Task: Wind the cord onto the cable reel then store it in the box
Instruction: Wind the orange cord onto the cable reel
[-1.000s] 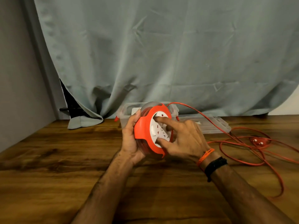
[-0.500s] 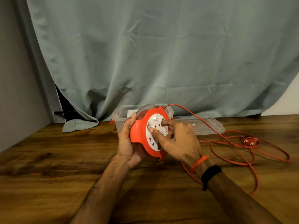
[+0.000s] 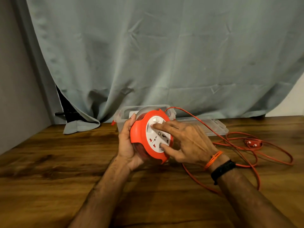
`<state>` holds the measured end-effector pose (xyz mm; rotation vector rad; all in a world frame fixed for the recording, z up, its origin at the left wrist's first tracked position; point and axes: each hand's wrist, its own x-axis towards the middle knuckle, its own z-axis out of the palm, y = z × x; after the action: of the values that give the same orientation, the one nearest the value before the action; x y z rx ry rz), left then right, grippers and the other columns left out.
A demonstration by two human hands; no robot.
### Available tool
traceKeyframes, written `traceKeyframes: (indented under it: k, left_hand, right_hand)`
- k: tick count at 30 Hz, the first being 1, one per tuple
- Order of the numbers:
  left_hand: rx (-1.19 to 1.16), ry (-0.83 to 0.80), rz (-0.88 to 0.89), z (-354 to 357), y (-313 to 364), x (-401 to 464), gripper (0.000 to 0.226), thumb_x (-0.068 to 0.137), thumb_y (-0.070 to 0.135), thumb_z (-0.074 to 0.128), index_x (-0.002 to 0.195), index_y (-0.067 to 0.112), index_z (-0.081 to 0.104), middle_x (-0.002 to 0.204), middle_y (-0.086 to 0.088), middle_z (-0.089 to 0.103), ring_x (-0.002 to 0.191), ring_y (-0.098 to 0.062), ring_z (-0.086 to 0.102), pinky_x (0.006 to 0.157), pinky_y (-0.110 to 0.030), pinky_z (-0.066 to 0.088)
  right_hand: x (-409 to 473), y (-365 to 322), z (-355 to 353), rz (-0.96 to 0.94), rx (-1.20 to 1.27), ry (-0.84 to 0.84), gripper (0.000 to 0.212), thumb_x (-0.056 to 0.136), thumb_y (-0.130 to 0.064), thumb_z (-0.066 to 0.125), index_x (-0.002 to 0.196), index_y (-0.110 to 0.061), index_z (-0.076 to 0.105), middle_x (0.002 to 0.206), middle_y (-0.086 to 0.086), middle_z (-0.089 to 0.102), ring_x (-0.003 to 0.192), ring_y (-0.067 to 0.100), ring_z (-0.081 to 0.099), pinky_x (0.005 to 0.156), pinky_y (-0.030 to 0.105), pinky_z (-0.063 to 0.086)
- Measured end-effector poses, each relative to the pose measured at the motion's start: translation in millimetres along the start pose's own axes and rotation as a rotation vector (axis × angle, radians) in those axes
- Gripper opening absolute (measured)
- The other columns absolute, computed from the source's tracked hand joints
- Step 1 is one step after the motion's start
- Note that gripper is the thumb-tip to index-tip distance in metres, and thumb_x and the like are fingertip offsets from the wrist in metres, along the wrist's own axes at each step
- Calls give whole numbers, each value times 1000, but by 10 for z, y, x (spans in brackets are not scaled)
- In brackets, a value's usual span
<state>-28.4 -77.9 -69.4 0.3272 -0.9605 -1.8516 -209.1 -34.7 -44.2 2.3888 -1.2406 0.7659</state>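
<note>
Two hands on round orange-and-white plastic cable reel [image 3: 150, 137], frame centre: left hand [image 3: 127, 143] grips its rim to steady it, right hand [image 3: 185, 142] fingers spread straight on the white face, likely to spin in loose orange cord [image 3: 256, 155] at right

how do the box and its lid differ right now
The box stands upright at the back of the table, mostly hidden behind the reel; the lid lies flat to its right, largely in plain view. The box is deep with tall walls, the lid shallow and low. The cord runs across in front of the lid, not the box. Both are clear plastic and sit against the curtain.
</note>
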Motion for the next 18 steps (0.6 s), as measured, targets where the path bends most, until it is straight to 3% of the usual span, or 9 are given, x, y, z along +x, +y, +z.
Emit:
traceKeyframes:
  k: [8, 11, 13, 18]
  left_hand:
    - [-4, -13, -3, -40, 10, 4, 75, 82, 64, 53, 128, 5, 65, 132, -26, 61, 118, -40, 60, 105, -57, 42]
    - [-9, -34, 2, -34, -14, 17, 71, 84, 61, 54, 124, 5, 68, 128, -26, 64, 115, -39, 63, 104, -56, 43]
    - [3, -37, 19, -32, -35, 33, 67, 84, 58, 56, 123, 5, 68, 127, -25, 64, 116, -38, 62, 105, -55, 44]
    - [38, -9, 15, -39, -57, 36, 68, 81, 57, 58, 121, 4, 69, 125, -26, 66, 113, -40, 64, 99, -56, 48]
  right_hand:
    - [36, -23, 52, -41, -44, -52, 62, 90, -47, 50, 148, -49, 29, 128, -5, 59, 98, 24, 64, 74, 41, 54]
    - [14, -59, 82, 10, -41, 42, 62, 80, -49, 58, 140, -46, 43, 113, -3, 70, 92, 27, 68, 70, 37, 54]
    - [0, -121, 119, 178, 68, 165, 63, 67, -54, 64, 129, -47, 52, 91, -3, 76, 81, 27, 70, 70, 35, 55]
    - [66, -258, 274, 658, 508, 266, 71, 44, -66, 71, 112, -46, 67, 60, -10, 69, 68, 3, 69, 76, 30, 60]
